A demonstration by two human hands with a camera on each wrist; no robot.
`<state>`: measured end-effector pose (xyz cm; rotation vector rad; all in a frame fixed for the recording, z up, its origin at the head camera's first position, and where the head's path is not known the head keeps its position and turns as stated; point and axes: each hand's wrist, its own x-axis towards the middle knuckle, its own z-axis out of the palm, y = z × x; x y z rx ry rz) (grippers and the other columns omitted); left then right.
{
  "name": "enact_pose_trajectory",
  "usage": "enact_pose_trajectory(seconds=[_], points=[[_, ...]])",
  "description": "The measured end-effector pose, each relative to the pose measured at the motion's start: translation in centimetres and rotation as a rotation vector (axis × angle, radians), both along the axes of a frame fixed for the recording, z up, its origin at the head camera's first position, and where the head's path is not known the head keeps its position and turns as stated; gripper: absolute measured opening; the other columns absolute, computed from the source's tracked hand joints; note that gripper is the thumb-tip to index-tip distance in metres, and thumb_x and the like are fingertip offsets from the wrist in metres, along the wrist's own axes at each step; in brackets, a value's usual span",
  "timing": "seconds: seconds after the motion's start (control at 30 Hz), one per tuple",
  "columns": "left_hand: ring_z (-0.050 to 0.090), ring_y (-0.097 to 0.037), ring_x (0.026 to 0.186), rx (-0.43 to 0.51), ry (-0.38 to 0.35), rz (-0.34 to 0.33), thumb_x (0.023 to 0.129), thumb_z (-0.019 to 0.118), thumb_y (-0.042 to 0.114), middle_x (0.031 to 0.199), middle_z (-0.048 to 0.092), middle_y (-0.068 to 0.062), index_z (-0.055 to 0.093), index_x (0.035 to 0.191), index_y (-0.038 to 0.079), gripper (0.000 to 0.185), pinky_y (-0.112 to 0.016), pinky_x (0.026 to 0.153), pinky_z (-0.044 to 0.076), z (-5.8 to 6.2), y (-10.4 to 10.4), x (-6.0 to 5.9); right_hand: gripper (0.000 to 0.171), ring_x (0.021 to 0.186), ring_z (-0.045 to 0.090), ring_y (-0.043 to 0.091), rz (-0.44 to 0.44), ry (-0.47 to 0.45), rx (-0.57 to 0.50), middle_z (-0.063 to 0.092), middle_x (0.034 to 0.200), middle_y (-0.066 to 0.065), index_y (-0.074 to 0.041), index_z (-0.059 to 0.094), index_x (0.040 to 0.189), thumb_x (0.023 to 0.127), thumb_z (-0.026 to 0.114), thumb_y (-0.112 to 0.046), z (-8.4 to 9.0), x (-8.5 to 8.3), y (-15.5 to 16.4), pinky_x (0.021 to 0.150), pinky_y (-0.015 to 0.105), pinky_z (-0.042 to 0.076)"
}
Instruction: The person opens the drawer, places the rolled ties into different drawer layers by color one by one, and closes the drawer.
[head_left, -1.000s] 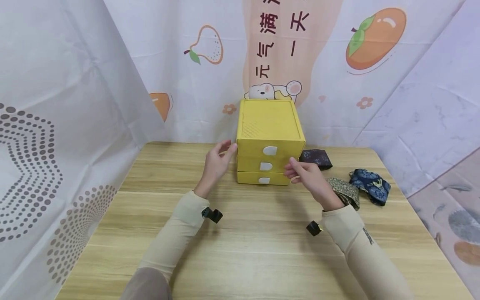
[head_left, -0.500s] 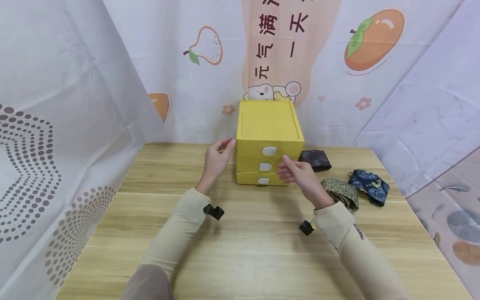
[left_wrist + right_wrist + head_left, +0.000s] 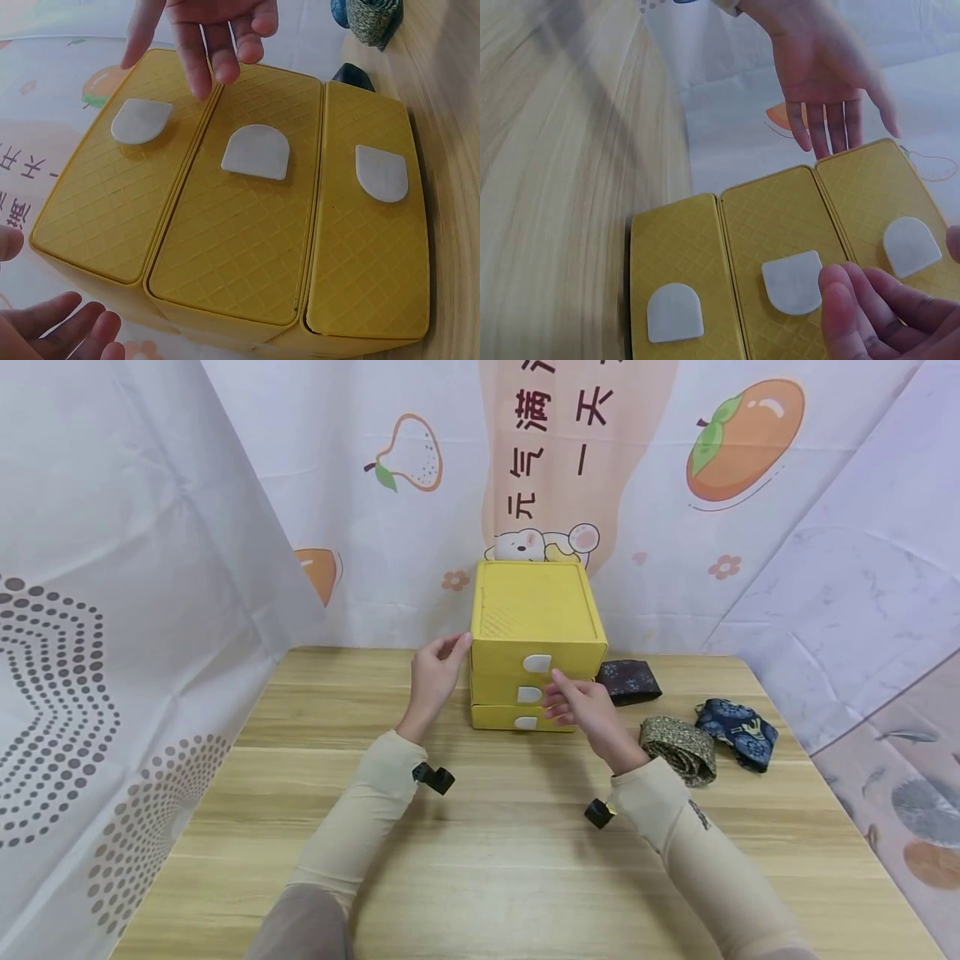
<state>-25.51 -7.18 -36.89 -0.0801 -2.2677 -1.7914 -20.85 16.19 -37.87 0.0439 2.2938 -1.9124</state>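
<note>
Yellow drawer box between two hands

Yellow plastic, the box [image 3: 537,610] stands at the back of the desk [image 3: 480,860], in the middle, against the printed backdrop. It has three stacked drawers, each with a white tab on its front; all three sit pushed in, so nothing of their contents shows.

Left hand [image 3: 435,672] is at the box's left side, fingers straight and loosely spread, fingertips at the top front corner. Its grip closes on nothing.

Right hand [image 3: 579,710] is in front of the drawers, fingers lightly bent and reaching toward the middle tab [image 3: 528,694]. From the right wrist view the fingertips [image 3: 847,289] lie just beside that tab; whether they touch it I cannot tell. Nothing is pinched.

Right of the box lie three rolled cloths: a dark one [image 3: 630,681] just beside it, an olive one [image 3: 678,747], and a blue one [image 3: 737,732] farther out.
</note>
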Motion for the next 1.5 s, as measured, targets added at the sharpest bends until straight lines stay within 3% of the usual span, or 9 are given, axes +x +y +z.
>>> enact_pose_trajectory(seconds=[0.23, 0.47, 1.0, 1.5], points=[[0.063, -0.026, 0.104, 0.020, 0.005, -0.004, 0.095, 0.063, 0.038, 0.114, 0.070, -0.016, 0.067, 0.116, 0.000, 0.044, -0.038, 0.093, 0.051, 0.0, 0.3, -0.1, 0.064, 0.070, 0.067, 0.010, -0.027, -0.028, -0.063, 0.071, 0.089, 0.008, 0.013, 0.060, 0.119, 0.099, 0.050, -0.047, -0.1, -0.3, -0.6, 0.065, 0.025, 0.056], [0.063, -0.024, 0.105, 0.018, 0.006, 0.008, 0.093, 0.065, 0.040, 0.114, 0.070, -0.013, 0.068, 0.117, 0.003, 0.044, -0.038, 0.094, 0.050, 0.2, 0.6, -0.3, 0.065, 0.068, 0.067, 0.011, -0.035, -0.051, -0.092, 0.070, 0.084, 0.004, 0.012, 0.061, 0.119, 0.098, 0.051, -0.050, 0.2, -0.5, -0.9, 0.069, 0.030, 0.058], [0.065, -0.024, 0.094, 0.046, 0.080, 0.032, 0.091, 0.069, 0.030, 0.106, 0.072, -0.015, 0.072, 0.110, 0.001, 0.035, -0.025, 0.078, 0.049, 0.4, 1.0, -0.4, 0.070, 0.061, 0.066, 0.011, -0.067, -0.116, -0.176, 0.068, 0.077, 0.001, 0.011, 0.059, 0.119, 0.096, 0.051, -0.055, 0.7, -0.6, -1.7, 0.062, 0.024, 0.057], [0.064, -0.024, 0.095, 0.060, 0.055, 0.033, 0.091, 0.069, 0.025, 0.108, 0.071, -0.016, 0.070, 0.110, -0.001, 0.032, -0.028, 0.082, 0.050, 0.8, 1.1, -0.2, 0.067, 0.059, 0.066, 0.012, -0.136, -0.156, -0.287, 0.068, 0.073, 0.001, 0.008, 0.060, 0.118, 0.094, 0.055, -0.054, 0.8, -1.3, -2.5, 0.060, 0.024, 0.057]])
